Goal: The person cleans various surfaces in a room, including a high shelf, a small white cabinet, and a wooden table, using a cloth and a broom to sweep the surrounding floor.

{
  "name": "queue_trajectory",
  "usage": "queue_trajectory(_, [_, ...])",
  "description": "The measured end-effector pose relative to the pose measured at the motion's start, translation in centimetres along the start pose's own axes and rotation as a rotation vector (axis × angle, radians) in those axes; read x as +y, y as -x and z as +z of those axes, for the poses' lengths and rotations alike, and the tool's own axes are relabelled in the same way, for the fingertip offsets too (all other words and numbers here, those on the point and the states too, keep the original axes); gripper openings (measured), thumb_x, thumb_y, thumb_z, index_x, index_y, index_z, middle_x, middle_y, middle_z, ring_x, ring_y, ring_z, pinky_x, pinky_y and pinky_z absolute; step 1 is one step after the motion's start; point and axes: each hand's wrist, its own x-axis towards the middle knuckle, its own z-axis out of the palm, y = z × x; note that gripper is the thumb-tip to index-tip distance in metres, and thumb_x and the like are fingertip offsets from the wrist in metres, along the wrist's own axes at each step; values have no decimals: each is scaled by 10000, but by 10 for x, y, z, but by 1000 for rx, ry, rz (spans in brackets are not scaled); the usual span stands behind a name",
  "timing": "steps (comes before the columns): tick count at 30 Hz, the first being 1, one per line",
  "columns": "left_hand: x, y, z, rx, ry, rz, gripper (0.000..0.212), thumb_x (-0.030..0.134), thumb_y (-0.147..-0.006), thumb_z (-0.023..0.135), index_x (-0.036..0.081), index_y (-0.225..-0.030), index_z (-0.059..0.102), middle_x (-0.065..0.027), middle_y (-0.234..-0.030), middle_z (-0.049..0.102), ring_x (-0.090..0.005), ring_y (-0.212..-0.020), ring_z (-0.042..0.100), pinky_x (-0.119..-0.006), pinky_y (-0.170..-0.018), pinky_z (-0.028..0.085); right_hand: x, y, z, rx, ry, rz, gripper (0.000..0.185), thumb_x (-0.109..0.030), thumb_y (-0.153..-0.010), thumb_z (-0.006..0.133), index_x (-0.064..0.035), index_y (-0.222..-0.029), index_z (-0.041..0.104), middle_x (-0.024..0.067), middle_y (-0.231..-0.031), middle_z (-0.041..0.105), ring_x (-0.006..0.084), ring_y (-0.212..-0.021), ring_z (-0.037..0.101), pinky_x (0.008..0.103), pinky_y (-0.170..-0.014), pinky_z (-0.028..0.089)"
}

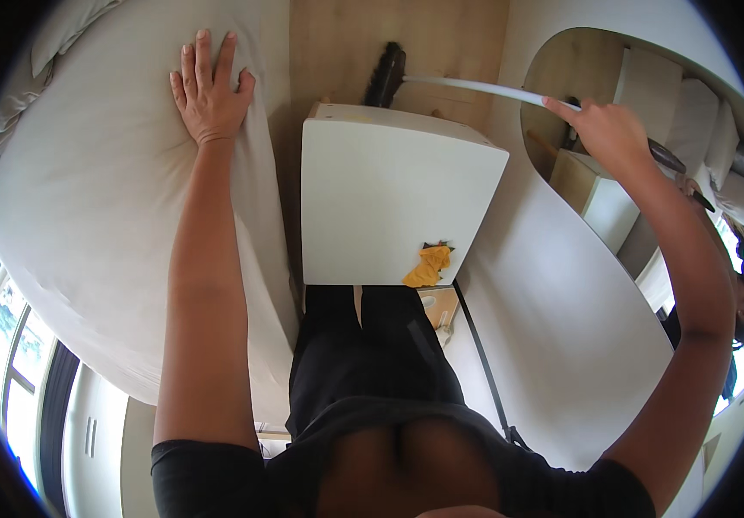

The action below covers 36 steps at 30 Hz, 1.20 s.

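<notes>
My left hand [213,100] rests flat on the pale sheet of a bed [119,162], its fingers spread, holding nothing. Out to the right, my right hand [605,133] grips the white handle of a broom [475,85]. From there the handle runs leftward to a dark bristled head [385,74], which sits over the wooden floor [339,39] just past a white cabinet [401,197]. Part of the broom head's lower end is hidden by the cabinet's far edge. On the cabinet top lies a crumpled yellow cloth [429,265], close to its near right corner.
A wavy-edged mirror [572,58] is on the white wall [540,259] to the right and reflects the room. Under my right side there is a light wooden box [440,307]. A thin black pole [482,353] leans nearby. Windows [6,330] show at lower left.
</notes>
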Motion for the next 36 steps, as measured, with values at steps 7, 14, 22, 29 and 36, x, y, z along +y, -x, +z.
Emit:
queue_trajectory(7, [0, -4, -3, 27, 1, -13, 559, 365, -786, 573, 417, -1319, 414, 93, -1452, 278, -190, -1321, 330, -491, -1067, 277, 18, 54, 20, -227, 6, 128, 631, -10, -837, 492, -347, -1361, 389, 97, -802, 591, 251, -655, 630, 367, -611, 531])
queue_trajectory(14, [5, -3, -1, 24, 2, -15, 562, 371, -787, 573, 424, -1322, 409, 103, -1453, 274, -182, -1323, 326, -486, -1067, 279, 30, 54, 36, -177, -184, 277, 611, -22, -844, 474, -331, -1363, 385, 140, -856, 597, 301, -707, 643, 413, -629, 532])
queue_trajectory(22, [2, -4, -4, 27, 4, -15, 560, 374, -791, 572, 418, -1326, 409, 101, -1459, 264, -185, -1327, 320, -484, -1070, 274, 19, 87, 73, -351, 35, 193, 593, -41, -828, 502, -321, -1345, 422, 134, -820, 611, 293, -685, 641, 370, -606, 527])
queue_trajectory(29, [3, -4, -3, 6, -24, 6, 576, 365, -792, 571, 403, -1340, 400, 69, -1479, 247, -200, -1341, 299, -481, -1078, 255, 17, 109, 3, -240, -180, 401, 461, -97, -883, 488, -328, -1280, 506, 92, -835, 634, 267, -748, 649, 382, -630, 527])
queue_trajectory(36, [3, -3, -9, 14, -83, 4, 586, 365, -784, 583, 363, -1345, 414, 40, -1490, 241, -220, -1347, 290, -480, -1080, 250, 49, 60, -1, 75, -457, 543, 398, -195, -930, 463, -330, -1303, 475, 168, -787, 618, 322, -726, 621, 432, -626, 474])
